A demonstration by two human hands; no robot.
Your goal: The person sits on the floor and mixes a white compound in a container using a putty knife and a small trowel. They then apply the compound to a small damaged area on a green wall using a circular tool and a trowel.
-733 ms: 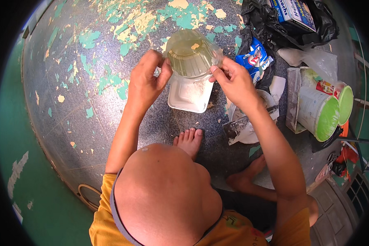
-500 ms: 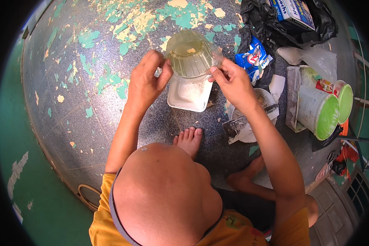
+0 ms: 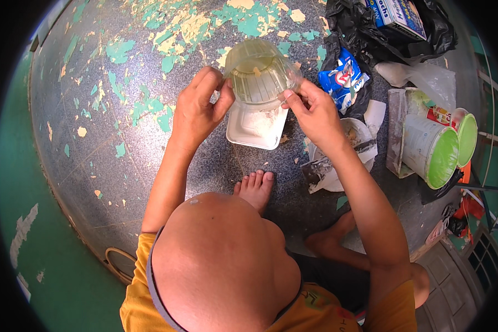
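Note:
Between my two hands is a see-through ribbed plastic tub point(image 3: 255, 83) with a yellowish tint, tilted. A small pale flake shows through or on it; whether the tub holds liquid I cannot tell. My left hand point(image 3: 203, 102) pinches its left edge between thumb and bent fingers. At the opposite edge, my right hand point(image 3: 315, 110) grips it with thumb and fingers. Just below the tub, a white shallow tray point(image 3: 250, 139) sits on the floor with whitish powder in it. The tub overlaps the tray's far part.
Right of the tray, a white bucket point(image 3: 351, 128) carries a putty-smeared scraper point(image 3: 318, 176). Beyond lie a blue packet point(image 3: 343, 80), a black plastic bag point(image 3: 346, 25) with a box, and tipped green-lined buckets point(image 3: 442, 157). Paint flakes point(image 3: 149, 108) litter the speckled floor. My bare foot point(image 3: 255, 191) is near the tray.
The tub has tipped very slightly in my hands, and the pale flake shows a little lower in it. Both hands keep their grip, almost in place.

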